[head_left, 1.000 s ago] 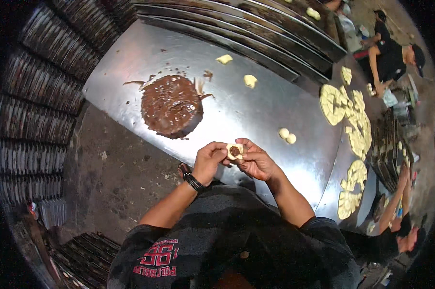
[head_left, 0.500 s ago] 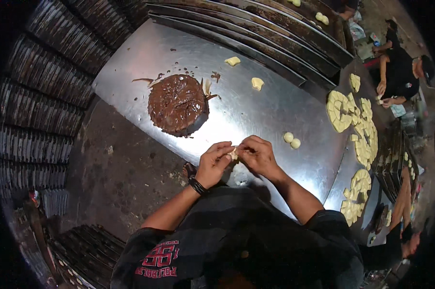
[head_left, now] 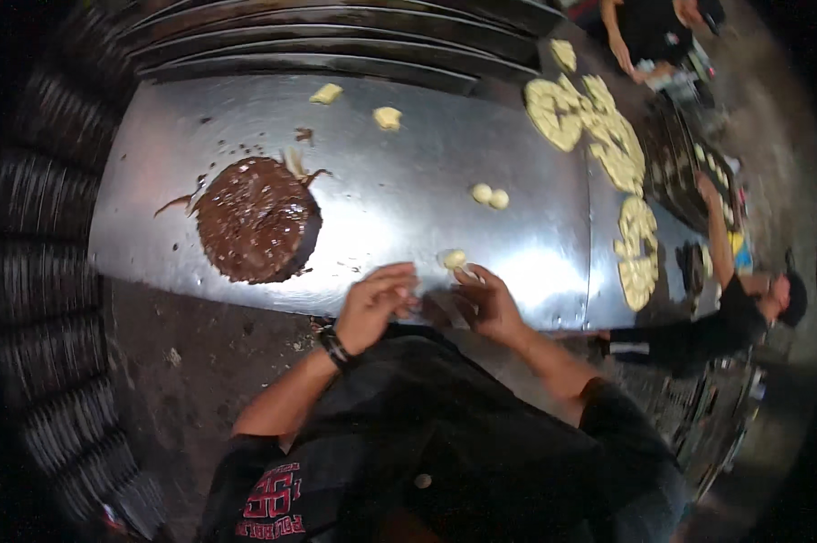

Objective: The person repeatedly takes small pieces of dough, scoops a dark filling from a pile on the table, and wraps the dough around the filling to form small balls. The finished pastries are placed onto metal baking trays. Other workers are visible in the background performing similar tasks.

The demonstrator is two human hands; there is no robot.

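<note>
A pale dough ball (head_left: 455,260) is at the fingertips of my right hand (head_left: 490,312), near the table's front edge; I cannot tell if they still touch. That hand's fingers are spread, somewhat blurred. Level with it on the left, my left hand (head_left: 372,308) has loosely bent fingers and nothing visible in them. Two more dough balls (head_left: 491,196) sit side by side further back. A round mound of glossy brown chocolate-like paste (head_left: 256,222) stands on the metal table (head_left: 408,172) at the left. Two small dough pieces, one at the far left (head_left: 326,93) and another (head_left: 388,119), lie behind it.
Flattened, cut dough sheets (head_left: 553,113) cover the table's right end. Dark baking trays (head_left: 336,41) are stacked along the back edge. Tray racks (head_left: 51,271) line the left side. One co-worker (head_left: 648,36) stands at the far right, another (head_left: 698,330) at the near right.
The dough piece pinched between both hands is now a ball on the table. My hands have come apart. The view has turned, shifting the table's contents left.
</note>
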